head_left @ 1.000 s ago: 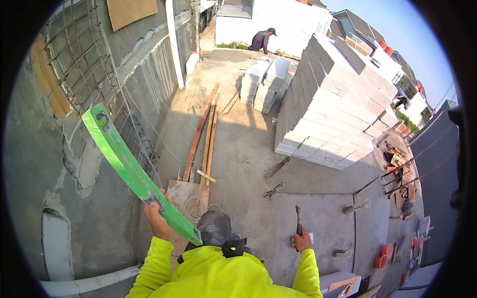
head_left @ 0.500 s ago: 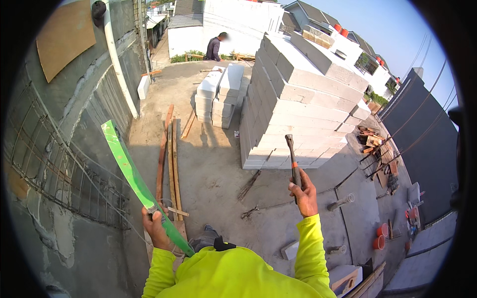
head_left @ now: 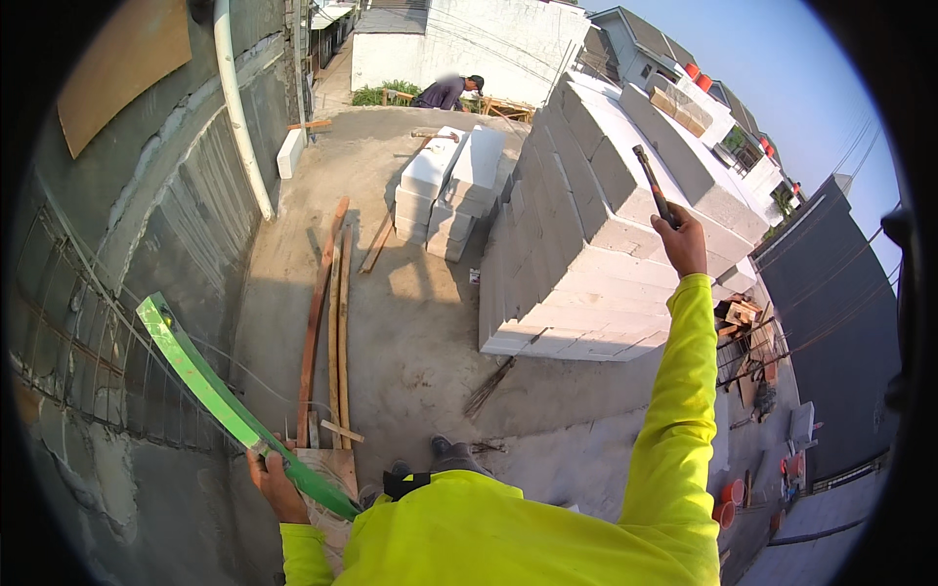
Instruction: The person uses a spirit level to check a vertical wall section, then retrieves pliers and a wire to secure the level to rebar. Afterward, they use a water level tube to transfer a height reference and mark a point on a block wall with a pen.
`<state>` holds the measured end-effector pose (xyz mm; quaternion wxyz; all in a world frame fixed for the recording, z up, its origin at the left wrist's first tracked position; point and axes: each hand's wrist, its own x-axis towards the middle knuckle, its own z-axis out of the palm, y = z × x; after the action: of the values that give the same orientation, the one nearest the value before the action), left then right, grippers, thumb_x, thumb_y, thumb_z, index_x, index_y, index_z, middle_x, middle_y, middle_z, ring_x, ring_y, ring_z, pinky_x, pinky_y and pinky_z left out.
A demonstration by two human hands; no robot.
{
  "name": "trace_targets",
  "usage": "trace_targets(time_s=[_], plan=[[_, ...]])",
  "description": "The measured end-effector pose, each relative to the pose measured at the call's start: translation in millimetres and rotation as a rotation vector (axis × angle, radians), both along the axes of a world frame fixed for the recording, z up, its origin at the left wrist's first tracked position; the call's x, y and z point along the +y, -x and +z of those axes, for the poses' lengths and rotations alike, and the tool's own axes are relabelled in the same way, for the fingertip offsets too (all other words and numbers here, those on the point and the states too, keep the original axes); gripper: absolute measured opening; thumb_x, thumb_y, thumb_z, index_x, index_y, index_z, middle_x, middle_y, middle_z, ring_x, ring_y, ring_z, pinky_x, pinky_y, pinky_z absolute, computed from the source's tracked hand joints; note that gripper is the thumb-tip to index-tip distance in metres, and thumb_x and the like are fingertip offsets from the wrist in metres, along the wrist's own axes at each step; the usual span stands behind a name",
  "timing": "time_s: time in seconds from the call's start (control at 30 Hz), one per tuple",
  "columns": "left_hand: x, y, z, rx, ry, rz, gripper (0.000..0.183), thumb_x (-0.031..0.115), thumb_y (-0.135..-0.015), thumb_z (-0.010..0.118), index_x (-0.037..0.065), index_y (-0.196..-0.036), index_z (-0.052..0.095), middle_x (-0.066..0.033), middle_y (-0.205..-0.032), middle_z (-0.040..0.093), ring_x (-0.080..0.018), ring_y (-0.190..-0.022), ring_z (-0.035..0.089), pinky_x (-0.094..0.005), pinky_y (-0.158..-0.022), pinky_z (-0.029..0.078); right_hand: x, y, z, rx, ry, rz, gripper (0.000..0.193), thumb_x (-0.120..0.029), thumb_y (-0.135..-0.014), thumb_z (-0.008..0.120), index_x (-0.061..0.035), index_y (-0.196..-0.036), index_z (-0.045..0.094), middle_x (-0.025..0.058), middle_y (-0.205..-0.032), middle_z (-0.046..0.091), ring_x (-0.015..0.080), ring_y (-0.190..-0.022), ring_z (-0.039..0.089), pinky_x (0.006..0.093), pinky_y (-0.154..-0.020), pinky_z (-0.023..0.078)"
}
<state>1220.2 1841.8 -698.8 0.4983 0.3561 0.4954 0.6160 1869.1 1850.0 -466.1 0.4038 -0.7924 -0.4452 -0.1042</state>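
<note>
My left hand (head_left: 279,485) is closed round the middle of a long green spirit level (head_left: 217,398). The level slants from beside the left wall down toward my body. A vial shows near its far end. My right arm is stretched forward, and my right hand (head_left: 683,242) grips a hammer (head_left: 653,183) by its dark handle with an orange band. Its metal head points up and away, seen narrow side on. Behind the hammer, in the line of sight, rises a tall stack of pale lightweight blocks (head_left: 586,264); I cannot tell whether they touch.
Long timber strips (head_left: 322,303) lie left of centre. A smaller block pile (head_left: 454,176) stands farther back. A wire bundle (head_left: 489,388) lies near the big stack. Steel mesh (head_left: 88,332) lines the left wall. Red buckets (head_left: 725,508) sit at right. Another person (head_left: 447,93) bends far off.
My right hand has moved up, forward and to the right with the hammer, toward the big block stack in view. The spirit level has swung lower left. The far person has bent down.
</note>
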Motion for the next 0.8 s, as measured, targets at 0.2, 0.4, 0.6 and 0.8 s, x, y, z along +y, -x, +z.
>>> trace_targets(time_s=[0.2,0.4,0.6,0.8], plan=[[-10,-6,-9,0.064,-0.007,0.307,0.052,0.036,-0.091,0.065,0.002,-0.128,0.051,-0.0093,-0.108,0.062,-0.0168,-0.092,0.060,-0.0313,-0.079,0.048,100,-133,25,-0.244,0.197,-0.165,0.048,-0.030,-0.076,0.076,-0.0021,-0.115,0.071,0.0230,-0.104,0.072,0.0357,-0.097,0.071,0.0404,-0.090,0.052],[-13,-45,-7,0.081,-0.010,0.389,0.054,0.041,-0.087,0.070,0.003,-0.122,0.052,-0.0081,-0.106,0.062,-0.0190,-0.092,0.063,-0.0334,-0.080,0.051,154,-214,5,-0.416,0.362,-0.264,0.038,-0.025,-0.082,0.071,-0.0028,-0.113,0.070,0.0219,-0.107,0.071,0.0394,-0.103,0.067,0.0452,-0.092,0.051],[-16,-96,8,0.060,0.050,0.321,0.058,0.043,-0.081,0.074,0.004,-0.119,0.054,-0.0087,-0.106,0.063,-0.0194,-0.091,0.064,-0.0343,-0.081,0.052,160,-253,-29,-0.488,0.322,-0.093,0.035,-0.027,-0.095,0.057,-0.0064,-0.123,0.065,0.0244,-0.106,0.069,0.0439,-0.097,0.065,0.0485,-0.084,0.051],[-25,-124,16,0.193,0.121,0.200,0.060,0.038,-0.081,0.074,0.005,-0.125,0.053,-0.0057,-0.107,0.060,-0.0153,-0.097,0.058,-0.0341,-0.088,0.047,169,-252,-31,-0.469,0.096,0.085,0.047,-0.032,-0.094,0.062,0.0006,-0.129,0.058,0.0218,-0.114,0.066,0.0332,-0.106,0.065,0.0422,-0.089,0.053]])
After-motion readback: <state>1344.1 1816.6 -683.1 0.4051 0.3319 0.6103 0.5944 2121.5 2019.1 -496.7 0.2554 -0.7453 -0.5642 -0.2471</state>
